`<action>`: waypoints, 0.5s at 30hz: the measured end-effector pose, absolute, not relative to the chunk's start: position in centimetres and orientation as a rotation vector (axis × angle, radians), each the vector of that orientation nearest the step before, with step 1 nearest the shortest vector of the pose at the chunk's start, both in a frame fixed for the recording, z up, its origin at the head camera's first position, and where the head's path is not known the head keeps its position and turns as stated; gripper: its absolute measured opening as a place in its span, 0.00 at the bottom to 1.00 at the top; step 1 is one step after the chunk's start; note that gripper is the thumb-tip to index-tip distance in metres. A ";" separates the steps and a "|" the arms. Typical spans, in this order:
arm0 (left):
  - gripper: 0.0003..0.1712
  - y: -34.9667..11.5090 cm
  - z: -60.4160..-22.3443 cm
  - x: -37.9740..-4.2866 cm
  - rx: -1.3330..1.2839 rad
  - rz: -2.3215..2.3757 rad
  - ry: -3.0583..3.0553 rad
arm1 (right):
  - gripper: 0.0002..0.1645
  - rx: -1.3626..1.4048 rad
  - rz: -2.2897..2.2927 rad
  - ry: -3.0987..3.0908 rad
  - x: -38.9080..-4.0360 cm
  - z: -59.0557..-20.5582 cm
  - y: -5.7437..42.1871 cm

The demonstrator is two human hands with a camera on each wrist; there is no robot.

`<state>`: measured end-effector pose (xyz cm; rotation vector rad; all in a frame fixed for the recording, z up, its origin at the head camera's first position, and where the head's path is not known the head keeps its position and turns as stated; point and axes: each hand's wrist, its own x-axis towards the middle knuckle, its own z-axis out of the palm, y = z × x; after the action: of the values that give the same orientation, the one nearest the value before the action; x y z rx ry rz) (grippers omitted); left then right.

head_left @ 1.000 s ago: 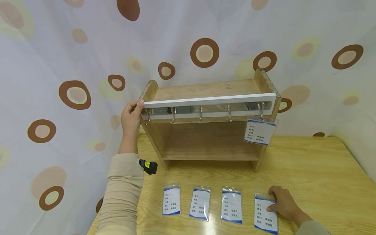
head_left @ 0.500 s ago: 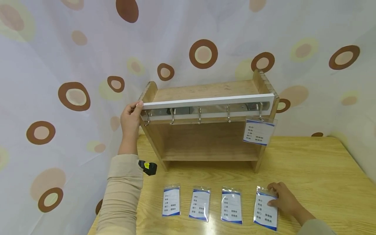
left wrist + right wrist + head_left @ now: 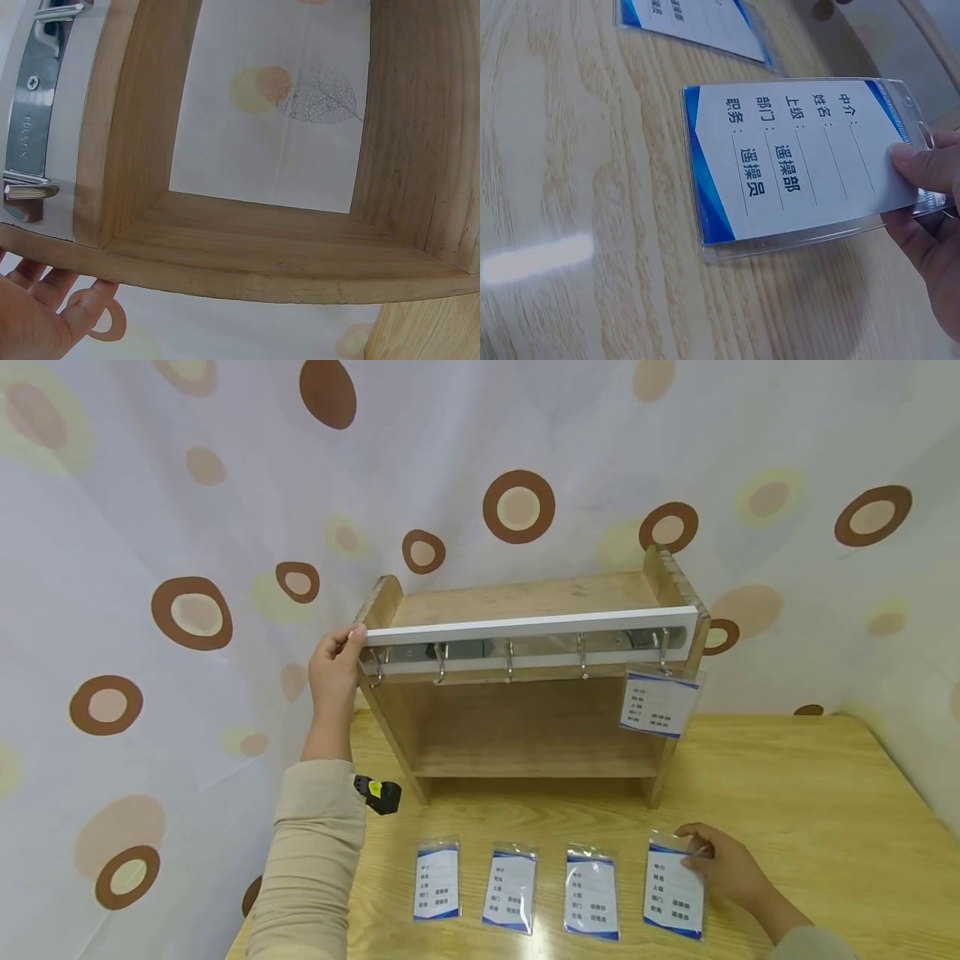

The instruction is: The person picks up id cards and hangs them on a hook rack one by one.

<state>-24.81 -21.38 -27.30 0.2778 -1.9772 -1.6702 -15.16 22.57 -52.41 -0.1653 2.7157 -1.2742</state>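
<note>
At the right, my right hand (image 3: 726, 866) pinches a name badge (image 3: 672, 893) by its upper right corner, thumb on the front. The right wrist view shows this badge (image 3: 780, 161) in its clear sleeve, tipped up off the table. My left hand (image 3: 333, 675) grips the upper left corner of a wooden shelf (image 3: 532, 722), at the end of a white hook rail (image 3: 528, 628) across its front. Fingertips (image 3: 103, 288) touch the shelf's side panel in the left wrist view. From the rail's rightmost hook hangs another badge (image 3: 660, 703).
Three more badges lie in a row on the table (image 3: 795, 793): the left one (image 3: 437, 881), the middle one (image 3: 510, 889) and the right one (image 3: 592, 893). A patterned curtain (image 3: 585, 427) stands behind the shelf. The other hooks (image 3: 509, 660) bear nothing.
The right hand has shifted slightly up and left, and the badge in it has lifted and turned a little. The left hand keeps its grip on the shelf corner.
</note>
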 end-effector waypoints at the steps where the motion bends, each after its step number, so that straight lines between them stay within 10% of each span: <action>1: 0.21 -21.4 -27.3 -24.7 0.273 -1.665 -1.978 | 0.22 -0.158 -1.296 2.705 -15.1 -52.3 22.5; 15: 0.19 -21.3 -27.4 -24.9 0.276 -1.682 -1.957 | 0.21 -0.149 -1.381 2.670 -15.2 -50.8 22.0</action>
<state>-24.86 -21.34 -27.36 0.2760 -1.9567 -1.6823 -15.21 21.96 -50.77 -0.1494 2.6695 -1.3815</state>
